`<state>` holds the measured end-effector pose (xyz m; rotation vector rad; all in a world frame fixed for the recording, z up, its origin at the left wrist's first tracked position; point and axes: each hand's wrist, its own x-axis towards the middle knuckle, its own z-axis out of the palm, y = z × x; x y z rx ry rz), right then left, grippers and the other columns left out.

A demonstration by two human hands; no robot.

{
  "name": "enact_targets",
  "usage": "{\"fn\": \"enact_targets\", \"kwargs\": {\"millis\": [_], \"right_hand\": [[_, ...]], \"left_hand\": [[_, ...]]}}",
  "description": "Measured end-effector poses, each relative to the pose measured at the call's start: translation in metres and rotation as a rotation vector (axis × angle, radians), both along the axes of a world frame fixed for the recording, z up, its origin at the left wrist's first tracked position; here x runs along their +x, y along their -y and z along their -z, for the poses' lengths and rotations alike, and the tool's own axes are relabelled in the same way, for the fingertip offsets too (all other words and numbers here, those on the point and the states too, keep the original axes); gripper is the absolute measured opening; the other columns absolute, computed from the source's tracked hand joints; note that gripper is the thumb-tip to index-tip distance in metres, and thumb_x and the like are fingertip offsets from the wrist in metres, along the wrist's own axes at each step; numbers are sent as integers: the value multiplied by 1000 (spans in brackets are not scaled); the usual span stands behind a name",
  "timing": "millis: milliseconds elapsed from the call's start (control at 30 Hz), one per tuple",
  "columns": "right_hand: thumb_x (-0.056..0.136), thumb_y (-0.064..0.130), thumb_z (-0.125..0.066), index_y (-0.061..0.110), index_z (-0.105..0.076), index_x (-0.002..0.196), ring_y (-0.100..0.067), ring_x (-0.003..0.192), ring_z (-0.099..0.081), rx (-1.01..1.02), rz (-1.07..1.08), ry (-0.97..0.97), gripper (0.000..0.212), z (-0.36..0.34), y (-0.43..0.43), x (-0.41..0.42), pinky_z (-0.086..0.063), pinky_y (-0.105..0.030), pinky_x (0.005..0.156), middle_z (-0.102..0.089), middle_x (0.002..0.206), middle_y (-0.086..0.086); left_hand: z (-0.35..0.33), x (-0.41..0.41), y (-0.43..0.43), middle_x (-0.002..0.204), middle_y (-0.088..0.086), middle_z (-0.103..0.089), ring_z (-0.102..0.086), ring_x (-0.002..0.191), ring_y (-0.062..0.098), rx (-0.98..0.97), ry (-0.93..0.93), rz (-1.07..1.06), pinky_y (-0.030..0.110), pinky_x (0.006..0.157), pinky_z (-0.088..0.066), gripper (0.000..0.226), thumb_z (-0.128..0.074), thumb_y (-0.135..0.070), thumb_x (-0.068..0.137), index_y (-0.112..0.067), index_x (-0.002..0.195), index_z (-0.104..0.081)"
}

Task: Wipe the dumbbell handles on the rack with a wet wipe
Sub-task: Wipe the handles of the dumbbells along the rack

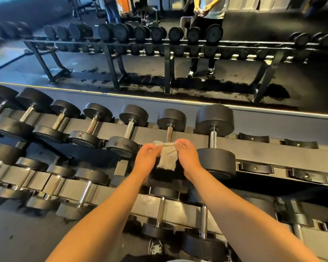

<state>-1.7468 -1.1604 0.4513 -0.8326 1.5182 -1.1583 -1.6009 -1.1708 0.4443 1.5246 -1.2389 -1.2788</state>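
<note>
— Bare forearms nearest, reaching forward; left hand (147, 157) and right hand (187, 156) side by side, each pinching a top corner of the crumpled grey-white wet wipe (168, 157), stretched between them and hanging down.

— And the target?

— Straight ahead, just beyond the wipe: dull knurled metal handle (169, 133) of the small black round-headed dumbbell on the upper tier of the dark steel rack (254, 146). Long axis running away from the body, near head hidden behind the wipe, far head beyond.

— Nearer hand?

— Right, slightly; almost level though. Shinier chrome handle (213, 139) of the bigger black dumbbell just to the right.

— Any writing?

— None readable on heads, rack or wipe.
</note>
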Motion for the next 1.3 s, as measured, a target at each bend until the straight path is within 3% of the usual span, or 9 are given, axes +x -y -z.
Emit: {"fn": "enact_targets", "kwargs": {"millis": [167,300,433,567,667,767,967,1133,1300], "right_hand": [[93,16,-60,21,-71,100,-30,108,-65,84,101,193,14,1,51,23,-52,-50,100,-70,110,-10],[95,15,-60,23,-68,114,-30,108,-67,104,142,368,22,3,82,36,-54,-49,97,-69,118,-12],[99,19,-61,27,-51,136,-27,109,-68,103,57,405,39,0,99,45,-56,-47,94,-64,126,-10],[93,-5,-62,37,-36,145,-23,104,-69,66,-22,374,71,1,107,46,-57,-43,92,-66,114,-3],[93,-12,-53,32,-44,141,-26,105,-67,85,76,319,66,6,116,44,-60,-39,82,-65,124,-11],[94,-11,-45,31,-53,132,-25,113,-62,97,124,160,58,15,121,42,-55,-44,96,-61,131,-10],[95,-4,-49,29,-43,148,-21,137,-41,17,57,-202,62,9,122,48,-39,-40,114,-40,150,-3],[93,10,-64,35,-35,148,-5,111,-55,15,-220,37,67,-5,118,52,-43,-17,84,-63,129,-1],[95,13,-61,24,-54,133,-22,104,-65,15,-70,16,40,-2,108,51,-55,-38,91,-63,115,-14]], "left_hand": [[5,27,44,84,0,-57,-57,74,8,-64,-77,3,21,64,-46,19,-67,-28,96,-15,87,-54],[15,44,79,99,2,-63,-66,92,17,-31,-123,-1,36,78,-56,20,-68,-38,93,-21,94,-57],[26,58,106,115,9,-67,-69,104,24,77,-195,-44,45,86,-60,47,-74,-49,85,-20,117,-57],[34,74,125,120,17,-69,-73,102,29,180,-323,-58,52,87,-60,42,-72,-32,93,-15,127,-55],[35,80,137,120,14,-68,-71,104,32,229,-366,-80,55,90,-58,39,-74,-30,91,-21,125,-58],[34,83,146,125,8,-66,-66,114,31,254,-334,-56,54,96,-55,45,-81,-45,79,-33,118,-62],[12,76,154,120,7,-69,-70,107,25,191,-286,187,43,86,-60,31,-70,-36,93,-28,122,-63],[-4,67,156,121,9,-68,-71,106,25,206,-279,319,42,87,-60,39,-73,-31,92,-28,128,-59],[0,60,151,128,10,-63,-68,110,29,251,-412,223,41,85,-60,50,-74,-18,91,-29,135,-53]]}}
